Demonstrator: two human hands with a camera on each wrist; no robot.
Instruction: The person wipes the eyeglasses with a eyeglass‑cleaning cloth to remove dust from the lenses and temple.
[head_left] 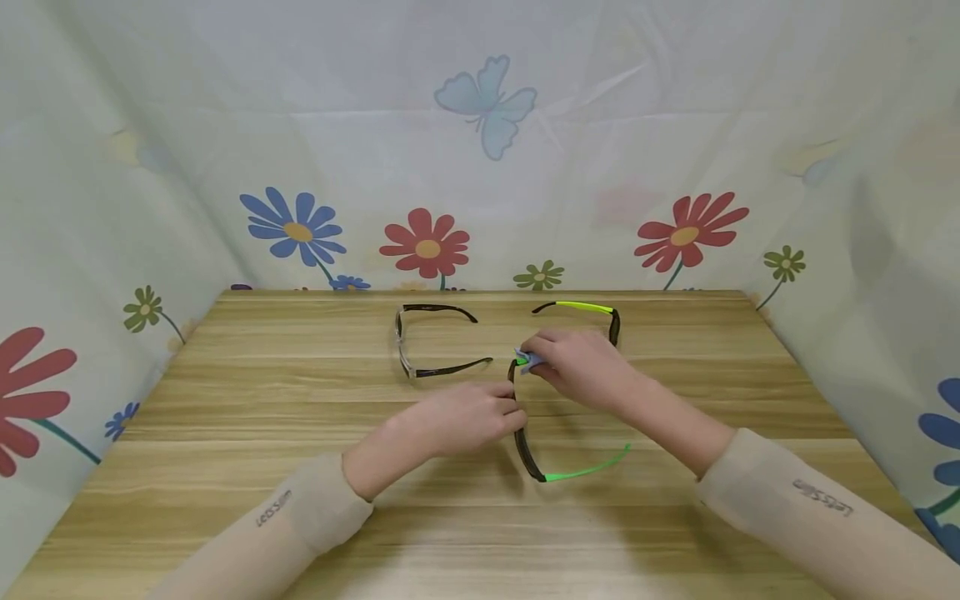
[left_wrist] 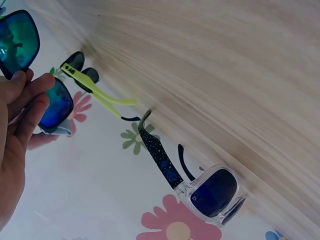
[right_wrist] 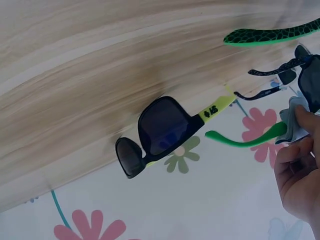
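Observation:
My left hand (head_left: 468, 414) grips a pair of sunglasses (head_left: 527, 454) by the middle of the front frame. These have a dark frame, green temples and blue-green mirrored lenses (left_wrist: 59, 106), seen in the left wrist view. With my right hand (head_left: 581, 362) I pinch a small grey-blue cloth (right_wrist: 295, 120) around one green temple close to its hinge. The tip of that temple (right_wrist: 240, 140) sticks out past the cloth in the right wrist view. The other green temple (head_left: 592, 468) points right, toward my right forearm.
Clear-framed sunglasses (head_left: 406, 360) with dark temples lie on the wooden table (head_left: 300, 367), left of my hands. Behind my right hand rest black sunglasses with yellow temples (head_left: 585, 307), partly hidden by it. A flower-printed curtain (head_left: 360, 150) surrounds the table's back and sides.

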